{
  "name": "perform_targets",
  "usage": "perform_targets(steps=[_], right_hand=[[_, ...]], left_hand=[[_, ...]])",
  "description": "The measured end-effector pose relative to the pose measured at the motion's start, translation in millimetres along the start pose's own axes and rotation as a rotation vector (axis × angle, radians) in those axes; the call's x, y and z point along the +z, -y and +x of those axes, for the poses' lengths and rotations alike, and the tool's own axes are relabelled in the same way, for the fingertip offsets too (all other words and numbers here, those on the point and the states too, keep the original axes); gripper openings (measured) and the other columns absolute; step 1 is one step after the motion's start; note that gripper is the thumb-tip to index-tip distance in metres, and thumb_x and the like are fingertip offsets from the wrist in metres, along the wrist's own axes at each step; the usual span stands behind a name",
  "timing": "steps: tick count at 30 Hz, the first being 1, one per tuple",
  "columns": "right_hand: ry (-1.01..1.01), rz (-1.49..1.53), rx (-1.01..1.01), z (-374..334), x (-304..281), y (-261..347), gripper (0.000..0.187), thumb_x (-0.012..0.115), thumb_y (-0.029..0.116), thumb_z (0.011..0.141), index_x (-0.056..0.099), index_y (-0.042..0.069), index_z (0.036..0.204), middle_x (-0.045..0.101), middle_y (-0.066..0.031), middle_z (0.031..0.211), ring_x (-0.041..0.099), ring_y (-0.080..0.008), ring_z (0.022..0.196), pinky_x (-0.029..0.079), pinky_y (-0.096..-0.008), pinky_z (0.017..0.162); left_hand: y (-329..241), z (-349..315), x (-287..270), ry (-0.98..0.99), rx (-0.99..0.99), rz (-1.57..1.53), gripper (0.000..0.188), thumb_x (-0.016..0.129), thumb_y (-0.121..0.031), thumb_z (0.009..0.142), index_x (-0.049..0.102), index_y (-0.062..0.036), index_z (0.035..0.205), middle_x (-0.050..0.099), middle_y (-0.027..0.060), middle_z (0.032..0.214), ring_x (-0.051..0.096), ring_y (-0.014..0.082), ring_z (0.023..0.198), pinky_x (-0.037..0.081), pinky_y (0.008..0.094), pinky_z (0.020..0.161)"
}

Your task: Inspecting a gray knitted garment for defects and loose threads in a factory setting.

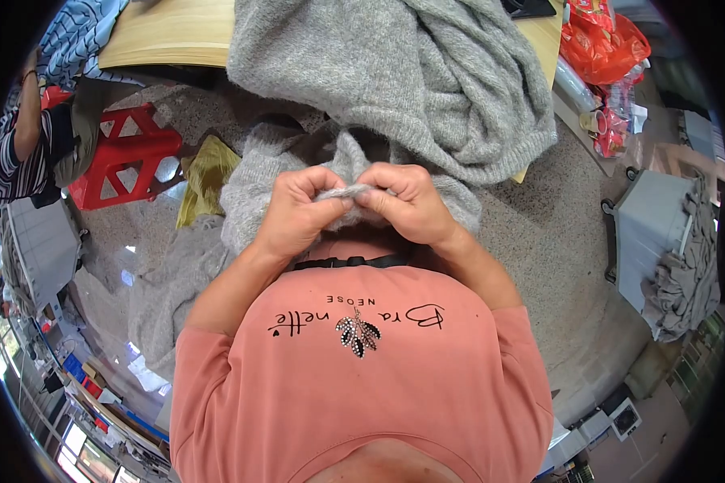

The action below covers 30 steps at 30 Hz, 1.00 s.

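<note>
Both hands meet at the middle of the view, close together, pinching one edge of a grey knitted garment point(395, 88). Left hand point(298, 211) has its fingers curled in and clamped on the fuzzy edge, and right hand point(407, 201) is clamped on the same edge just beside it, knuckles up; the short stretch of knit between them is pulled into a thin ridge.

That garment is the largest thing here: a thick, soft sweater piled in folds on a pale wooden desk point(169, 32), spilling over the desk's near edge and hanging down to the hands, with more of it drooping past the left forearm toward the floor. Below the hands, the person's salmon-pink shirt point(362, 386) fills the lower part of the view, with dark lettering and a small beaded leaf ornament on the chest.

The speckled floor point(540, 225) runs around the desk. On the right stands a grey cart point(656, 221) with more grey cloth point(689, 282) heaped over its side. On the left, a red plastic stool point(121, 157) sits on the floor, with a crumpled yellow-green bag point(205, 173) just beside it, near the hanging knit. Further left, another person in a striped top point(12, 153) is seated at the rim of the view. At the upper right, beside the desk's corner, lie red plastic packets point(604, 44).
</note>
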State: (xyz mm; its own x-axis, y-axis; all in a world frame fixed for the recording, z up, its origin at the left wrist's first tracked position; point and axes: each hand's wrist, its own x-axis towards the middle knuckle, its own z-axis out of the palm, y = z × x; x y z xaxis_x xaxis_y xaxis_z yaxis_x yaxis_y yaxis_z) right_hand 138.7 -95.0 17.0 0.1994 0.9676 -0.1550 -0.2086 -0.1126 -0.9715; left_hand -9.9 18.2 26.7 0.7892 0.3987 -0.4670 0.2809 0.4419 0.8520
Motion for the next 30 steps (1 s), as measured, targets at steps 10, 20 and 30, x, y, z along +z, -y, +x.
perform_targets(steps=[10,20,30], right_hand=[[-0.132,-0.183,-0.166,-1.4,3.4,-6.9,0.004,0.056,0.002,0.079,0.057,-0.001,0.076,0.056,-0.0071,0.066,0.053,-0.0137,0.056,0.04,-0.0276,0.051],[-0.532,-0.65,-0.552,-5.6,-6.8,2.3,0.006,0.062,0.001,0.075,0.058,0.0,0.079,0.057,-0.0076,0.071,0.053,-0.0221,0.058,0.041,-0.0299,0.053],[-0.578,-0.978,-0.361,-68.1,-14.1,-26.8,0.039,0.08,0.019,0.061,0.057,0.002,0.089,0.058,-0.0113,0.08,0.055,-0.0267,0.067,0.045,-0.0334,0.056]], left_hand=[[4.1,7.5,6.0,-0.051,-0.005,-0.115,0.004,0.063,-0.001,0.077,0.061,-0.0018,0.074,0.058,-0.0038,0.07,0.049,0.0012,0.061,0.038,0.0182,0.052],[-2.3,13.3,0.4,-0.173,0.114,-0.256,0.005,0.061,0.001,0.078,0.064,0.0002,0.082,0.065,0.0041,0.075,0.058,0.0074,0.064,0.047,0.022,0.059],[-23.5,26.3,-2.7,-0.22,0.059,-0.393,0.007,0.057,0.0,0.078,0.062,-0.0005,0.082,0.065,0.0064,0.078,0.06,0.0116,0.067,0.048,0.0238,0.065]])
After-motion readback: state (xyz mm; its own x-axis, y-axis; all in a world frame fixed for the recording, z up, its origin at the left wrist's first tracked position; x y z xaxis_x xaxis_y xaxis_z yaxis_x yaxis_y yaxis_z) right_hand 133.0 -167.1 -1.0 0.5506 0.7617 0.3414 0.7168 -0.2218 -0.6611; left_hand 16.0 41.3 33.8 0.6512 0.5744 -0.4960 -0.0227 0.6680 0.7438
